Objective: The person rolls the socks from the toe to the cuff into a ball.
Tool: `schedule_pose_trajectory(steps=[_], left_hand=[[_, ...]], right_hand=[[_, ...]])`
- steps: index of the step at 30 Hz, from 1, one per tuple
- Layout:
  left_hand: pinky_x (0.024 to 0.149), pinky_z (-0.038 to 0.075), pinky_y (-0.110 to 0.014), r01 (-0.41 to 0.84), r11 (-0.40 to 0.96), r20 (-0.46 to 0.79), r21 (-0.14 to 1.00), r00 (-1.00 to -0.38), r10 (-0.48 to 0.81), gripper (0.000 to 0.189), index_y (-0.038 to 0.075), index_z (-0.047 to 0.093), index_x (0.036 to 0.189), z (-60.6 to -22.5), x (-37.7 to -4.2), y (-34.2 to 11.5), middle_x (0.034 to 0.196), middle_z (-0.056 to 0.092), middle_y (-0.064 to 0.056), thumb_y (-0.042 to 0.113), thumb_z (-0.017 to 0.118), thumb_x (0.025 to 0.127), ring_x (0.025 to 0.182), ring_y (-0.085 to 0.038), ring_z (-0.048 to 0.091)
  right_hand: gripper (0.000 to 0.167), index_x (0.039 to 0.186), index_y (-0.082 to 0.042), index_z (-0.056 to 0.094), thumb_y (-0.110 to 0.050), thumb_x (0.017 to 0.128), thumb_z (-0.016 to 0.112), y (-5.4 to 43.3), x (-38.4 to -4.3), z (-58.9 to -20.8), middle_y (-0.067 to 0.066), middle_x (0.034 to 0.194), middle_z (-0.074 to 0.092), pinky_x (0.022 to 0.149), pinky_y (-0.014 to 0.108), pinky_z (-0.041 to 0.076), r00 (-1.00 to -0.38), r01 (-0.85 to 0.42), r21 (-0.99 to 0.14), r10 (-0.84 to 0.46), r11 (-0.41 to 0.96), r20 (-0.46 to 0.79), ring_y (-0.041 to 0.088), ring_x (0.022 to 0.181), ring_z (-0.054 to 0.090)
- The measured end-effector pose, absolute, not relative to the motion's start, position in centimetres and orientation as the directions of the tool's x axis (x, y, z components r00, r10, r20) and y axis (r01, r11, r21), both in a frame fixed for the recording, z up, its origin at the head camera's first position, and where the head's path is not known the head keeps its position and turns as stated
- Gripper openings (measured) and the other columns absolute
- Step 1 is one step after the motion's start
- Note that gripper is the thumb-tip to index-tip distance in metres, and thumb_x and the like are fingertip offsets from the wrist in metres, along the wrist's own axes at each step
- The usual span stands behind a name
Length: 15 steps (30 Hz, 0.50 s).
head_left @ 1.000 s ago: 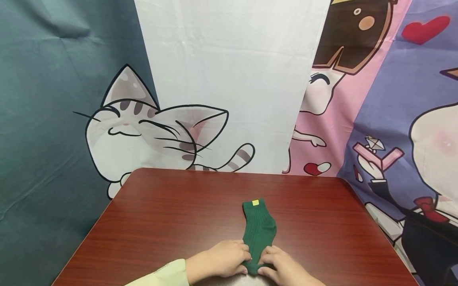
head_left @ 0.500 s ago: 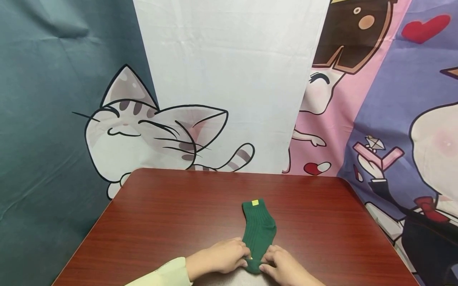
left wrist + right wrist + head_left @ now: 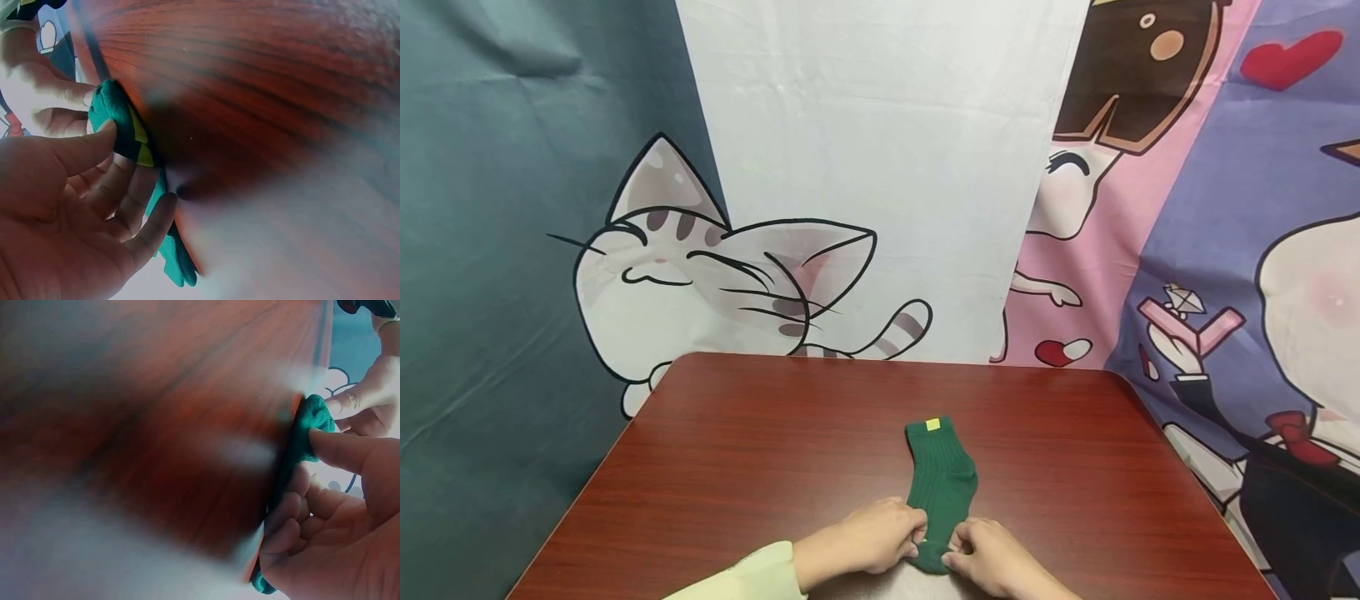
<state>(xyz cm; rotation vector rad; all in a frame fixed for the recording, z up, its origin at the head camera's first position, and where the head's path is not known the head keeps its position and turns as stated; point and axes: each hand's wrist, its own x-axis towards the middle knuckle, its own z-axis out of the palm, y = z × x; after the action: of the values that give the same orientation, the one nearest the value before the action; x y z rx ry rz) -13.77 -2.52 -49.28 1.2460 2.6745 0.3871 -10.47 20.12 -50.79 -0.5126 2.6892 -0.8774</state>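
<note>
A green ribbed sock (image 3: 945, 475) lies flat on the table, its cuff with a small yellow label (image 3: 933, 425) pointing away from me. At the near end, my left hand (image 3: 883, 535) pinches the left side and my right hand (image 3: 988, 554) pinches the right side. In the left wrist view, the left thumb and fingers hold a thick, turned-over part of the green fabric (image 3: 111, 109), with a yellow patch beside the thumb. The right wrist view has the right thumb (image 3: 340, 449) pressing a bunched green end (image 3: 317, 414) against the fingers.
The sock rests on a reddish-brown wooden table (image 3: 760, 442) with rounded far corners. Behind it hang cloth backdrops printed with a cartoon cat (image 3: 700, 292) and cartoon figures. A pale green sleeve (image 3: 748, 575) covers the left forearm.
The sock's near end has gone from a raised, folded band to a flatter, rounded edge. Both hands have kept nearly the same place, with small finger shifts.
</note>
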Motion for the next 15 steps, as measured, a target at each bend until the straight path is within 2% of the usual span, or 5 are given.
schedule_pose_trajectory(steps=[6, 11, 15], left_hand=[[0.064, 0.040, -0.015, 0.746, 0.613, -0.020, 0.260, -0.631, 0.776, 0.023, 0.026, 0.054, 0.082, -49.41, -13.66, -2.56, 0.073, 0.047, 0.019, 0.022, 0.075, 0.092, 0.070, 0.004, 0.044], [0.061, 0.041, -0.012, 0.769, 0.592, 0.013, 0.240, -0.613, 0.790, 0.019, 0.028, 0.060, 0.089, -49.68, -13.53, -2.75, 0.081, 0.052, 0.020, 0.018, 0.077, 0.090, 0.072, 0.007, 0.049], [0.061, 0.043, -0.009, 0.815, 0.539, 0.083, 0.212, -0.564, 0.821, 0.018, 0.029, 0.068, 0.094, -49.89, -13.50, -2.95, 0.086, 0.059, 0.019, 0.017, 0.079, 0.087, 0.075, 0.007, 0.055]], right_hand=[[0.021, 0.082, -0.019, 0.059, -0.027, 0.089, 0.077, 19.69, -10.52, -50.58, -0.007, 0.074, 0.051, 0.059, 0.030, 0.037, -0.906, -0.176, -0.621, -0.373, 0.763, -0.201, 0.009, 0.065, 0.044], [0.028, 0.084, -0.020, 0.052, -0.022, 0.087, 0.079, 19.51, -10.24, -50.69, -0.007, 0.071, 0.046, 0.057, 0.028, 0.033, -0.915, -0.206, -0.623, -0.375, 0.755, -0.152, 0.007, 0.062, 0.041], [0.027, 0.082, -0.023, 0.053, -0.021, 0.086, 0.080, 19.47, -10.06, -50.83, -0.012, 0.071, 0.045, 0.059, 0.026, 0.033, -0.913, -0.263, -0.616, -0.398, 0.742, -0.089, 0.003, 0.064, 0.040]])
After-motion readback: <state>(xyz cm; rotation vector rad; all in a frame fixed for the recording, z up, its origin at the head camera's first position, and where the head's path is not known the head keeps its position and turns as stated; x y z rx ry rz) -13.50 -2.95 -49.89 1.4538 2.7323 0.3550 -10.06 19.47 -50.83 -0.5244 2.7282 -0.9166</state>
